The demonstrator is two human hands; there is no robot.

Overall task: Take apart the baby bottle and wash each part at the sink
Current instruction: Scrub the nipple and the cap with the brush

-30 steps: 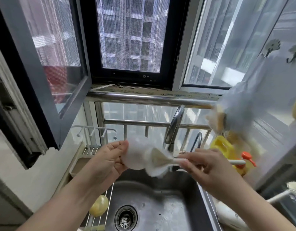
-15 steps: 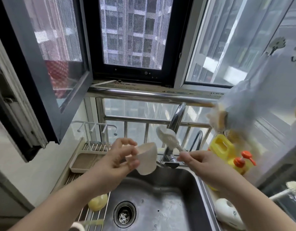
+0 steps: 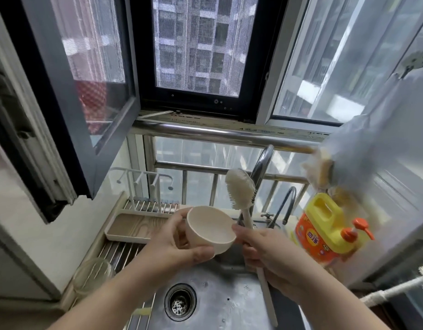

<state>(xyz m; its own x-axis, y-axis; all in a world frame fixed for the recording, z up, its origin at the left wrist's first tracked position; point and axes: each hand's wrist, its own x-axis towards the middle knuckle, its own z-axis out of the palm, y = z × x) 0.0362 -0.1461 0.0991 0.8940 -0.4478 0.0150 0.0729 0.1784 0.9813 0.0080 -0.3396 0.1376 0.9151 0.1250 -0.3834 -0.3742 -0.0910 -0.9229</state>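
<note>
Cap point(image 3: 210, 231) gripped by left hand point(image 3: 174, 248); right hand point(image 3: 272, 253) beside it grips brush point(image 3: 241, 191).

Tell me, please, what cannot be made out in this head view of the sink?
- Detergent jug: label print too small and blurred to read.
- Blue cloth hanging at right: motion-blurred, so what hangs under it stays unclear.
- Glass lid on the rack: transparent, blurred, details lost.
- Brush handle: its middle is hidden by the right hand.
- Cup's far side: hidden by the left hand.
</note>
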